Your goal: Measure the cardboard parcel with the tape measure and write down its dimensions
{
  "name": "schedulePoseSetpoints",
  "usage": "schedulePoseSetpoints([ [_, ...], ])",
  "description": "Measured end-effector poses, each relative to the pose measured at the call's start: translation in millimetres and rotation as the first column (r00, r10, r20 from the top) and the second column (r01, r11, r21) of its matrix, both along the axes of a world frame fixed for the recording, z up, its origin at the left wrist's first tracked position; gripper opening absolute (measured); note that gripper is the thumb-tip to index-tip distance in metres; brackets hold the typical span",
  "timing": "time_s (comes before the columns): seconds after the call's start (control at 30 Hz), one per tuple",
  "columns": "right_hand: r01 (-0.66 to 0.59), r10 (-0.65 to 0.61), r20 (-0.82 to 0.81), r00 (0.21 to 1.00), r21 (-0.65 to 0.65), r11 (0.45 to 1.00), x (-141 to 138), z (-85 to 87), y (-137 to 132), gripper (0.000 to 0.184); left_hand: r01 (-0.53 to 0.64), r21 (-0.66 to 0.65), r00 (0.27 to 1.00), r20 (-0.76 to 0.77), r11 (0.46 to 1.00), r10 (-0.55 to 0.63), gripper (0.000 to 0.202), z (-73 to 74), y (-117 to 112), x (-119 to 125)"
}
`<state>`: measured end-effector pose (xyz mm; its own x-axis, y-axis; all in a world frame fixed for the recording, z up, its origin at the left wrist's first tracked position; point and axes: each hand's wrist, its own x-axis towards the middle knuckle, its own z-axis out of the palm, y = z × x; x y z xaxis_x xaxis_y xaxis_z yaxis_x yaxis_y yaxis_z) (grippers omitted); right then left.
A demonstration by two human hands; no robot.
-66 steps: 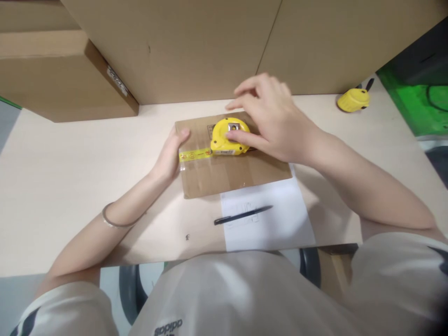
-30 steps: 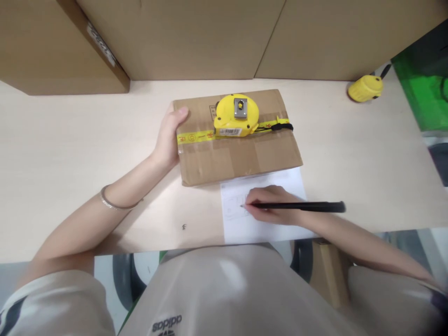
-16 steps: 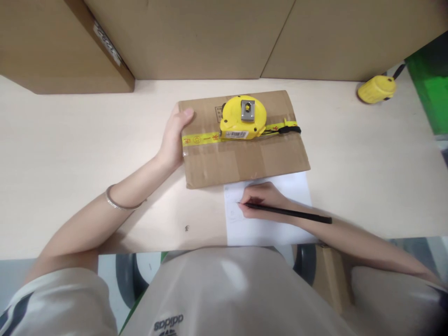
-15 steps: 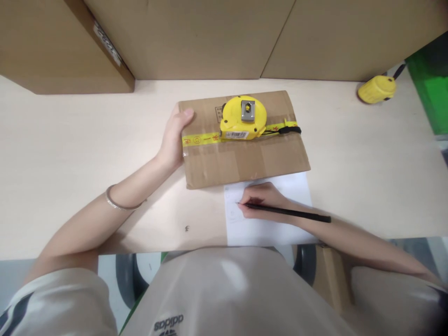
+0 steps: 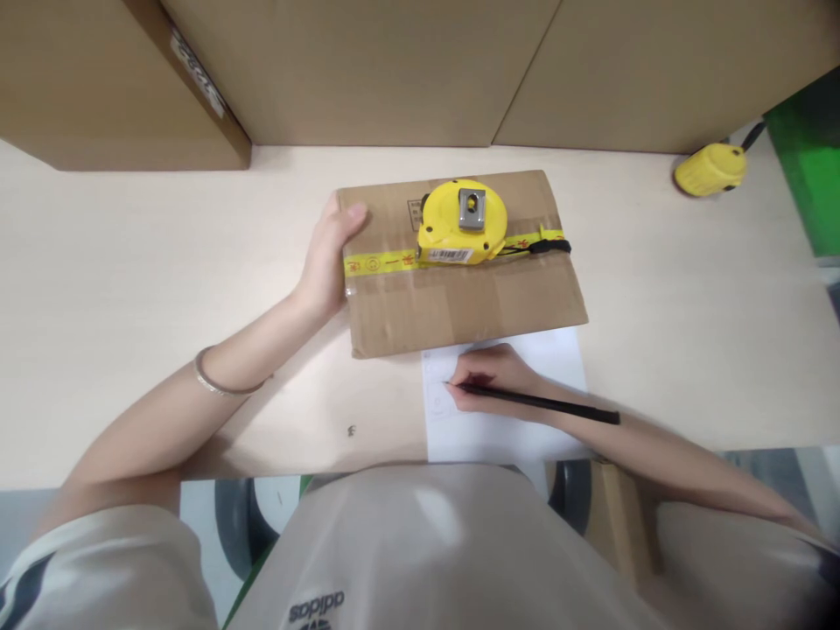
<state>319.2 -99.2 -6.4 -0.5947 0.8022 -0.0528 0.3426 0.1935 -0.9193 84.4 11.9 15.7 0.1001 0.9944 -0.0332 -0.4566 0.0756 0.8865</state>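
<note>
A flat cardboard box (image 5: 459,297) lies on the pale table, sealed with clear tape. A yellow tape measure (image 5: 463,223) rests on top of it, its yellow blade pulled out leftward to the box edge. My left hand (image 5: 325,262) grips the box's left edge, thumb on top pinning the blade end. My right hand (image 5: 495,381) is closed on a black pen (image 5: 544,404), its tip touching a white sheet of paper (image 5: 505,429) just in front of the box.
Large cardboard boxes (image 5: 367,70) stand along the back of the table, one more at the far left (image 5: 111,87). A second yellow tape measure (image 5: 712,169) lies at the back right beside a green bin (image 5: 810,166). The table's near edge (image 5: 262,468) is at my lap.
My right hand left the tape measure on the box, picked up the pen from the paper, and now holds its tip on the sheet. My left hand has stayed on the box edge.
</note>
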Motion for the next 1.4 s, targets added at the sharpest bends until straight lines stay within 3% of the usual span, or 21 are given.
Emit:
schedulePoseSetpoints([
  [0.43,-0.021,0.021,0.017,1.000,0.000,1.000,2.9,1.3,0.0,0.019,0.054,0.020,0.998,-0.027,0.998,-0.054,0.029,0.8,0.3,-2.1],
  [0.67,-0.008,0.012,0.035,0.999,-0.098,0.995,2.5,3.1,1.2,0.021,0.037,0.035,0.999,-0.010,0.999,-0.037,0.029,-0.5,1.3,-1.5],
  [0.83,0.028,-0.018,0.054,0.998,-0.183,0.983,1.5,7.2,1.6,0.022,-0.006,0.015,0.997,-0.080,1.000,0.007,0.029,0.6,0.7,-0.4],
  [1.07,0.028,-0.002,0.106,0.994,-0.242,0.970,-2.1,12.1,0.1,0.019,0.045,-0.046,0.997,0.063,0.998,-0.042,0.022,4.0,-2.7,1.4],
  [1.4,0.043,-0.017,0.104,0.994,-0.258,0.965,-5.4,14.6,-0.2,0.019,0.037,-0.048,0.998,0.058,0.998,-0.034,0.028,2.2,-2.3,1.2],
])
